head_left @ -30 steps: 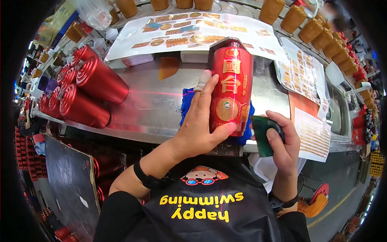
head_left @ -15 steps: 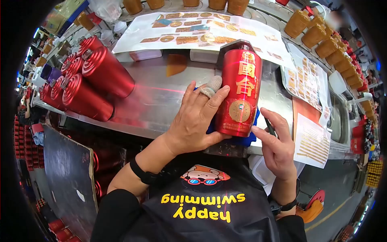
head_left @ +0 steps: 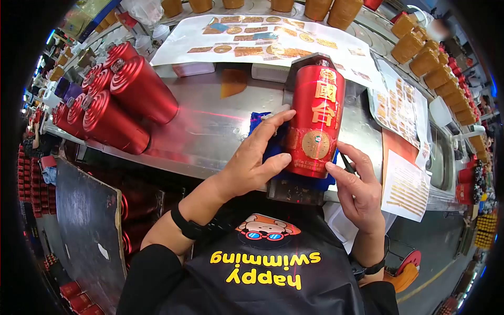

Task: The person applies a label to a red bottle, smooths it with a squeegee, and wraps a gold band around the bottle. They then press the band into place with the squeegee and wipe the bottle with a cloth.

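Bench edge [head_left: 160,165], hands [head_left: 252,158] [head_left: 361,193] flanking bottle [head_left: 317,118], dark tool [head_left: 347,163]

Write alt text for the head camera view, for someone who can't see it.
The left hand and right hand steady a red bottle with gold lettering, lying on a blue cloth at a metal workbench. Plain red bottles cluster to the left; a white sheet of gold decals lies beyond.
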The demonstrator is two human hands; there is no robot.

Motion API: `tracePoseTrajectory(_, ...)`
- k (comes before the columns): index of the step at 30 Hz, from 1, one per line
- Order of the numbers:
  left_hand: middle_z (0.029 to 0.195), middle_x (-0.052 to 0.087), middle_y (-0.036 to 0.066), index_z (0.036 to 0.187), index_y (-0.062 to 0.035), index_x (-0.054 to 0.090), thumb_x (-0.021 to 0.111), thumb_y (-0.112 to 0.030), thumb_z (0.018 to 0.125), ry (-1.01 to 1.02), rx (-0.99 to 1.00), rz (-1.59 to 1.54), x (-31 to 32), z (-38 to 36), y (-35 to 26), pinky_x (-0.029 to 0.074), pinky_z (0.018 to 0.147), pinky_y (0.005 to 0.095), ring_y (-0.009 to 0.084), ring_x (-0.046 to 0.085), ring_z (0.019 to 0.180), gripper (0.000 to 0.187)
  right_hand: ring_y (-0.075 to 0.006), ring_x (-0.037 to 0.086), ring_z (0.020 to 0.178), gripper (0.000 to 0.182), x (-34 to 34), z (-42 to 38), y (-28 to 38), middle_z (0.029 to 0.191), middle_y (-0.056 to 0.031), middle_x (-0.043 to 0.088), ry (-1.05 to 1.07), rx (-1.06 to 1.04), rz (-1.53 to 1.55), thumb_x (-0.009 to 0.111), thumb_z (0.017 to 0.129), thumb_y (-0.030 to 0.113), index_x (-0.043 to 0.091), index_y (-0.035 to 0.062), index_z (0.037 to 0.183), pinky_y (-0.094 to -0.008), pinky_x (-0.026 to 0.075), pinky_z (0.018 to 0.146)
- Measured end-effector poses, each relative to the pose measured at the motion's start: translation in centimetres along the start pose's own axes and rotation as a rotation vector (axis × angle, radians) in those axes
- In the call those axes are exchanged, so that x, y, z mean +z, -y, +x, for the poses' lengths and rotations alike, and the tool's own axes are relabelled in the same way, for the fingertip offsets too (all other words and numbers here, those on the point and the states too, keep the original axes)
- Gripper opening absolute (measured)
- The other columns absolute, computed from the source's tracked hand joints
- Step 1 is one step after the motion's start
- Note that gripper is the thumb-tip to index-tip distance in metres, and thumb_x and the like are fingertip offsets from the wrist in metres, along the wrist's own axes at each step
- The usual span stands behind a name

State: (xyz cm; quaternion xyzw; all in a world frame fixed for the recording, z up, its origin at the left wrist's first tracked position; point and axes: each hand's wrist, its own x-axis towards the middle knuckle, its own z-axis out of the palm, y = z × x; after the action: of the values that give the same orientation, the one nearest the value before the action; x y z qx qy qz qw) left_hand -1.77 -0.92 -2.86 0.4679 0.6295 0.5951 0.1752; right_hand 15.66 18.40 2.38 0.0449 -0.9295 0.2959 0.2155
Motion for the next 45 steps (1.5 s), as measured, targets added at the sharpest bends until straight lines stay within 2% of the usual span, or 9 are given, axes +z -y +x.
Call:
tracePoseTrajectory(2,0.153,0.036,0.023,0.151,-0.0026,0.033,0.064,-0.018,0.087,0.005,-0.003,0.006,-0.1,-0.1,-0.3,0.027,0.118,0.0417,0.0341,0.036,0.143,0.073,-0.0319,0.059,0.119,0.047,0.0,0.1,0.1,0.134,-0.0215,0.058,-0.005,0.001,-0.022,0.06,0.077,-0.014,0.072,0.0099,0.115,-0.0331,0.049,0.081)
tracePoseTrajectory(5,0.152,0.037,0.023,0.151,-0.0025,0.033,0.063,-0.016,0.086,-0.003,-0.007,0.033,0.1,0.0,-0.8,0.027,0.118,0.0415,0.0338,0.037,0.142,0.073,-0.0306,0.059,0.118,0.047,0.0,0.0,0.1,0.134,-0.0215,0.058,-0.005,0.012,-0.002,0.06,0.077,-0.014,0.072,0.0098,0.116,-0.0316,0.048,0.079)
tracePoseTrajectory(8,0.152,0.038,0.022,0.15,-0.0022,0.033,0.063,-0.015,0.086,-0.01,-0.01,0.035,0.1,0.1,-0.9,0.028,0.118,0.0414,0.0337,0.038,0.142,0.072,-0.0396,0.057,0.119,0.053,0.1,0.0,0.0,0.133,-0.0237,0.056,-0.006,0.018,0.047,0.062,0.069,-0.013,0.071,0.0082,0.116,-0.0423,0.048,0.096)
tracePoseTrajectory(16,0.149,0.042,0.021,0.148,-0.0014,0.037,0.062,-0.012,0.083,-0.039,0.002,0.055,0.2,0.3,-0.6,0.031,0.116,0.0408,0.0332,0.042,0.139,0.071,-0.0379,0.058,0.117,0.055,0.2,-0.3,-0.1,0.134,-0.0228,0.056,0.001,0.047,0.064,0.062,0.069,-0.013,0.07,0.0096,0.118,-0.0403,0.049,0.091)
tracePoseTrajectory(25,0.156,0.03,0.024,0.153,-0.0027,0.027,0.065,-0.016,0.082,0.047,-0.015,0.025,0.0,-0.1,-1.0,0.024,0.119,0.0418,0.0345,0.031,0.146,0.082,-0.0358,0.058,0.118,0.053,0.4,-0.4,-0.2,0.133,-0.0211,0.057,-0.014,0.057,0.077,0.062,0.071,-0.013,0.07,0.0106,0.118,-0.0376,0.05,0.084)
tracePoseTrajectory(31,0.156,0.029,0.026,0.153,-0.0011,0.027,0.065,-0.017,0.082,0.007,-0.018,0.029,0.6,-0.1,-0.7,0.024,0.12,0.0426,0.0358,0.028,0.147,0.082,-0.0349,0.059,0.117,0.053,0.5,-0.5,-0.3,0.134,-0.0209,0.056,-0.018,0.055,0.085,0.062,0.071,-0.013,0.07,0.0106,0.118,-0.037,0.051,0.082)
tracePoseTrajectory(37,0.145,0.043,0.028,0.148,0.0003,0.035,0.066,-0.016,0.08,-0.068,0.048,0.193,0.9,-0.2,-1.6,0.03,0.116,0.046,0.0414,0.044,0.135,0.076,-0.0346,0.059,0.117,0.054,0.5,-0.5,-0.3,0.134,-0.0212,0.056,-0.022,0.041,0.094,0.062,0.071,-0.014,0.07,0.0099,0.119,-0.0357,0.051,0.08)
tracePoseTrajectory(40,0.139,0.052,0.024,0.144,0.0033,0.04,0.064,-0.012,0.081,-0.088,0.131,0.364,0.6,-0.1,-2.4,0.04,0.108,0.0401,0.0339,0.053,0.128,0.069,-0.0345,0.059,0.118,0.055,0.5,-0.5,-0.3,0.134,-0.0215,0.056,-0.019,0.034,0.082,0.062,0.07,-0.014,0.07,0.0098,0.119,-0.0355,0.051,0.08)
tracePoseTrajectory(45,0.128,0.059,0.021,0.139,0.0026,0.047,0.063,-0.009,0.081,-0.13,0.173,0.434,0.7,-0.2,-3.0,0.046,0.099,0.0403,0.0319,0.059,0.114,0.061,-0.0344,0.059,0.118,0.055,0.5,-0.5,-0.4,0.135,-0.0217,0.055,-0.019,0.025,0.078,0.062,0.07,-0.014,0.069,0.0097,0.119,-0.0354,0.051,0.081)
